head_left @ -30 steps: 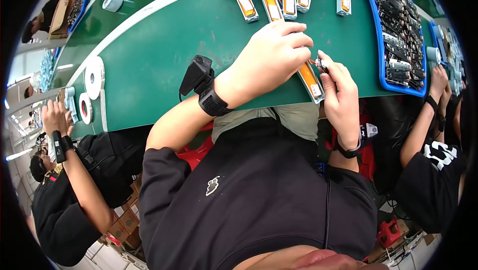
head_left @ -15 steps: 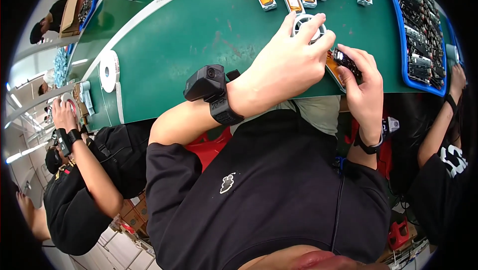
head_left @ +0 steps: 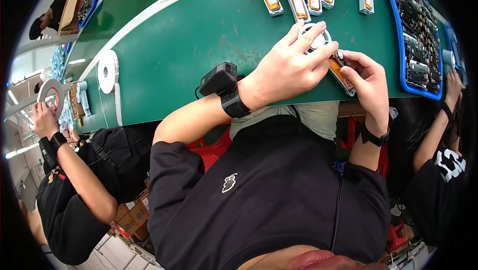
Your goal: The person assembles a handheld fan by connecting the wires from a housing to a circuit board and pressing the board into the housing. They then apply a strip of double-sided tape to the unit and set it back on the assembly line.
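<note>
My left hand [head_left: 303, 63] is closed round the upper part of a pale, fan-shaped device with a round slotted head [head_left: 317, 43]. Its fingers lie over the ring and the neck. From there the open handle points down to the right, with an orange battery pack [head_left: 342, 76] lying in it. Thumb and fingers of my right hand [head_left: 368, 78] pinch a small dark circuit board [head_left: 339, 60] at the handle's upper end, close beside the battery. The board is seen nearly edge-on, and fingers cover part of it. Whether it touches the housing I cannot tell.
Several similar housings with orange batteries [head_left: 296, 3] lie at the table's far side. A blue tray [head_left: 404, 73] full of circuit boards stands at the right. On the left of the green table [head_left: 199, 46] is a white tape roll [head_left: 106, 72]. Co-workers sit on both sides.
My right hand has turned the circuit board from face-up to nearly edge-on, beside the battery. The device has shifted slightly right and down. At left, a co-worker's hand now holds up a ring-shaped roll.
</note>
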### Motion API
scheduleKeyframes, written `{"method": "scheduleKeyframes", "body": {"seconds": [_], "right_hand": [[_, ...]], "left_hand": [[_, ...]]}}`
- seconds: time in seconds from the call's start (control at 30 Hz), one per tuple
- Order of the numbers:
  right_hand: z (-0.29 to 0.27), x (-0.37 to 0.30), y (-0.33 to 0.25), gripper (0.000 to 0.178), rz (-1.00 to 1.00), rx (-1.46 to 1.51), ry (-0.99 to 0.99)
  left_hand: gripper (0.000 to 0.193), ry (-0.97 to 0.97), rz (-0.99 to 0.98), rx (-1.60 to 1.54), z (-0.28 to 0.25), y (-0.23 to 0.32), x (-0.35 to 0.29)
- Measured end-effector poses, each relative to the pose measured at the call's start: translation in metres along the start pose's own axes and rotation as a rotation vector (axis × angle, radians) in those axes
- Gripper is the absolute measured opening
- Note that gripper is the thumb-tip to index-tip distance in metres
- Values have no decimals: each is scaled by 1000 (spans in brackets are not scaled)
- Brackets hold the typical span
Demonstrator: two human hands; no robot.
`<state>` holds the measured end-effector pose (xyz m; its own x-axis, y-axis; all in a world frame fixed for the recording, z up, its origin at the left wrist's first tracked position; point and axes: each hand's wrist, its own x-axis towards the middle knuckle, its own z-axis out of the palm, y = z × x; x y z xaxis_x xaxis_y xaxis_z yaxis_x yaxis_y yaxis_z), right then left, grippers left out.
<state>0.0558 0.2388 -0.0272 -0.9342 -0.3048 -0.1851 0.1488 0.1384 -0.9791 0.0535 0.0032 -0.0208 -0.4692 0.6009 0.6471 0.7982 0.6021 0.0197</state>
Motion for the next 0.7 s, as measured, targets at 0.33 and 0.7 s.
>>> {"method": "scheduleKeyframes", "body": {"seconds": [0.33,0.7], "right_hand": [[7,-13,-20,33,-164,-257,101],[11,-14,-17,33,-216,-495,184]], "left_hand": [[15,29,-33,-23,1,3,-6],[24,-61,-42,177,-6,12,1]]}}
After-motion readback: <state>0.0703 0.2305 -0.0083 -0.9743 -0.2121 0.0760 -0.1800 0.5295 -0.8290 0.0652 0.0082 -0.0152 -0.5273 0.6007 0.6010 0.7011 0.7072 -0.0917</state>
